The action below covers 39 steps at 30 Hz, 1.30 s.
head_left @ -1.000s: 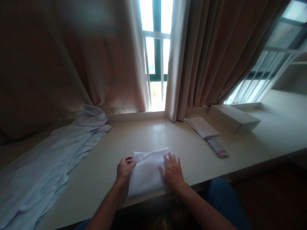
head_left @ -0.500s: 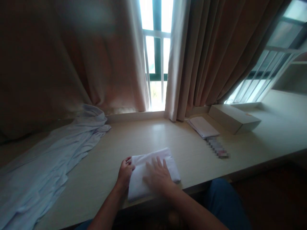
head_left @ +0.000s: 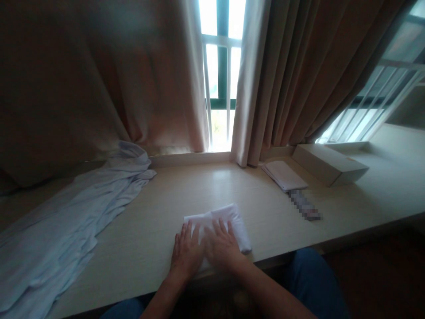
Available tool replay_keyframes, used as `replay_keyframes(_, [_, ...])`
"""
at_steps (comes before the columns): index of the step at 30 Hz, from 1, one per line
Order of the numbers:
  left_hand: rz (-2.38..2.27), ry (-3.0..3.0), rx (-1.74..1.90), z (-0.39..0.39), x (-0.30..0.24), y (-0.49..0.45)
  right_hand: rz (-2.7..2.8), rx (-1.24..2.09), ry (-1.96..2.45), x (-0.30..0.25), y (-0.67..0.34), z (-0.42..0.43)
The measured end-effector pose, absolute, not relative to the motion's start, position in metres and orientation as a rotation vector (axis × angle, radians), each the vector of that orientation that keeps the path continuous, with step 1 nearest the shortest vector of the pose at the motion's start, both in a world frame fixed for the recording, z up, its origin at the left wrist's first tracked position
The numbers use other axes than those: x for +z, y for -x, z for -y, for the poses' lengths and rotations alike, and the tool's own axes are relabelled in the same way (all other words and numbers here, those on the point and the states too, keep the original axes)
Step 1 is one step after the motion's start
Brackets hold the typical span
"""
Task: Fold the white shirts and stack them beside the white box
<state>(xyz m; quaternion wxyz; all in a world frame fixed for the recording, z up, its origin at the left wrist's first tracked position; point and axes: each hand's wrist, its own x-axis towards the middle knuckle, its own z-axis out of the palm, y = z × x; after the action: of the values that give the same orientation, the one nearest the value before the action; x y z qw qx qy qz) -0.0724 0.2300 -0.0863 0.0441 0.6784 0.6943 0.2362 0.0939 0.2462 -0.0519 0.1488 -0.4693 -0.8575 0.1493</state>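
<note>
A folded white cloth (head_left: pixel 241 228) lies at the front edge of the pale wooden desk (head_left: pixel 142 239). My left hand (head_left: pixel 189 248) rests flat on its left part, fingers spread. On its middle lies my right hand (head_left: pixel 224 243), also flat with fingers apart and slightly blurred. The two hands are side by side, and their palms cover much of the cloth's near part. What kind of garment or sheet the cloth is, I cannot tell.
A long crumpled light-coloured cloth (head_left: pixel 76 212) spreads over the desk's left side. Toward the back right sit another folded cloth (head_left: pixel 285 175), a pixelated item (head_left: pixel 304 205) and a pale box (head_left: pixel 332 164). Curtains (head_left: pixel 279 79) hang at the window behind.
My left hand has moved from the cloth's left edge onto its top and now lies flat. The right hand stays on the cloth. The view has shifted slightly.
</note>
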Motion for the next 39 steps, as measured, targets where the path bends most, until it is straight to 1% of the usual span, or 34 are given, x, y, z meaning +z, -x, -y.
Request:
replay_keyframes(3, [-2.173, -2.066, 0.698, -0.226, -0.104, 0.077, 2.472, 0.477, 1.323, -0.05, -0.093, -0.252])
replay_keyframes(8, [-2.178, -2.196, 0.655, -0.227, -0.112, 0.081, 2.476, 0.531, 1.287, -0.046, -0.084, -0.262])
replay_keyframes(12, [-2.26, -2.236, 0.649, -0.226, -0.118, 0.081, 2.504, 0.453, 1.187, -0.048, -0.071, -0.265])
replay_keyframes(18, [-2.265, -2.359, 0.59, -0.224, -0.127, 0.083, 2.526, 0.313, 1.106, -0.054, -0.064, -0.266])
replay_keyframes(30, [-2.273, -2.342, 0.624, -0.226, -0.13, 0.084, 2.451, 0.272, 1.123, -0.062, -0.063, -0.264])
replay_keyframes(33, [-2.316, -2.282, 0.634, -0.226, -0.126, 0.082, 2.302, 0.307, 1.096, -0.066, -0.068, -0.245])
replay_keyframes(36, [-2.312, -2.298, 0.591, -0.225, -0.12, 0.077, 2.086, 0.358, 1.083, -0.074, -0.094, -0.209])
replay_keyframes(39, [-2.36, -2.255, 0.544, -0.225, -0.114, 0.073, 1.911, 0.296, 1.227, -0.083, -0.141, -0.181])
